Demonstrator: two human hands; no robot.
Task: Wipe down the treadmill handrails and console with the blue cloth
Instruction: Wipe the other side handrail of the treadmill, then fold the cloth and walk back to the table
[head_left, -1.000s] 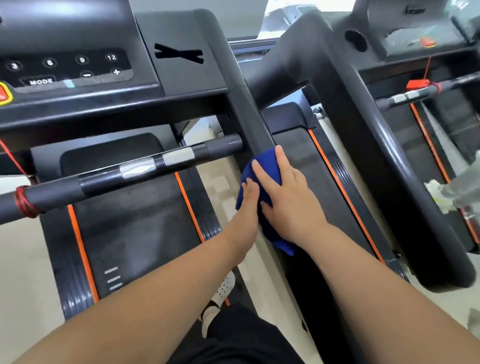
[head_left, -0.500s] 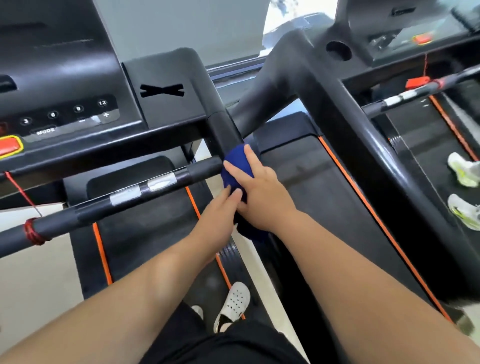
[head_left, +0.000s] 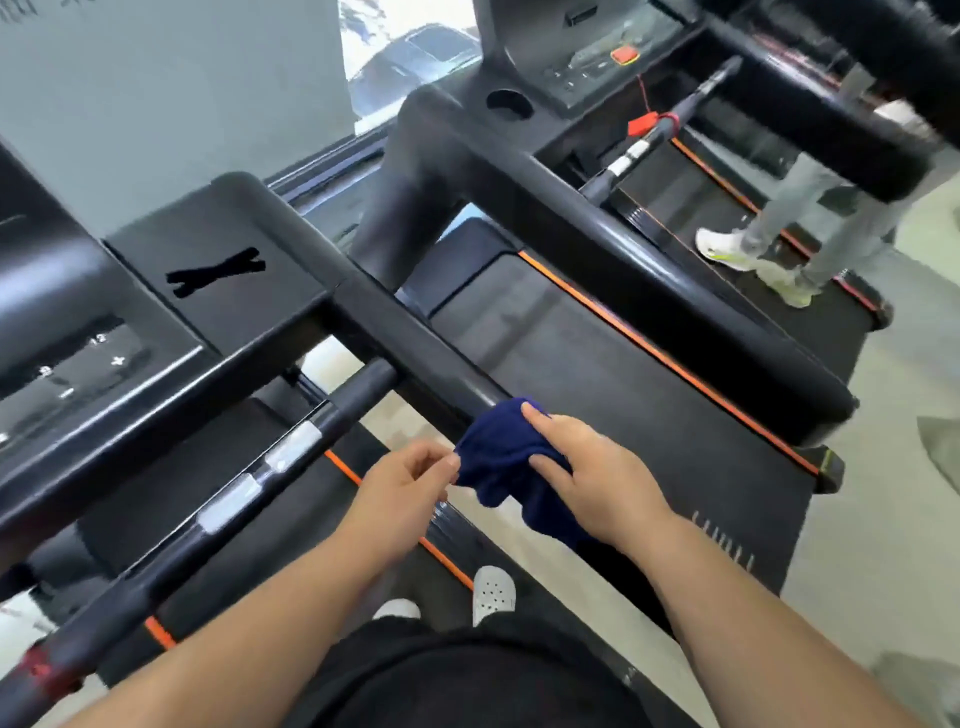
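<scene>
Gym floor, pale and smooth, with two black treadmills side by side. Near treadmill: running belt (head_left: 249, 525) black with orange edge stripes, console (head_left: 104, 332) at upper left, front crossbar (head_left: 228, 499) with silver grip sensors running diagonally, right handrail (head_left: 415, 358) glossy black, angled down toward the hands. Neighbouring treadmill (head_left: 649, 364) to the right, same orange trim, its own console with an orange button (head_left: 624, 54) and a red safety clip (head_left: 643, 124). Another person's legs (head_left: 810, 223) in grey trousers and white trainers stand on a further belt at upper right. Grey wall panel top left, bright window behind.

Writing: console shows "12", "+", "−" and one more digit too blurred to read; a black X mark (head_left: 215, 273) on the flat tray beside it. Faint white lettering on the neighbouring belt, unreadable.

Blue cloth (head_left: 498, 457) bunched over the right handrail's lower stretch. Right hand (head_left: 587, 478) lies over it, fingers curled, pressing cloth onto the rail. Left hand (head_left: 405, 488) pinches the cloth's left edge between thumb and fingertips, other fingers loosely curled. Wearer's white perforated shoes (head_left: 493, 592) are on the belt below.
</scene>
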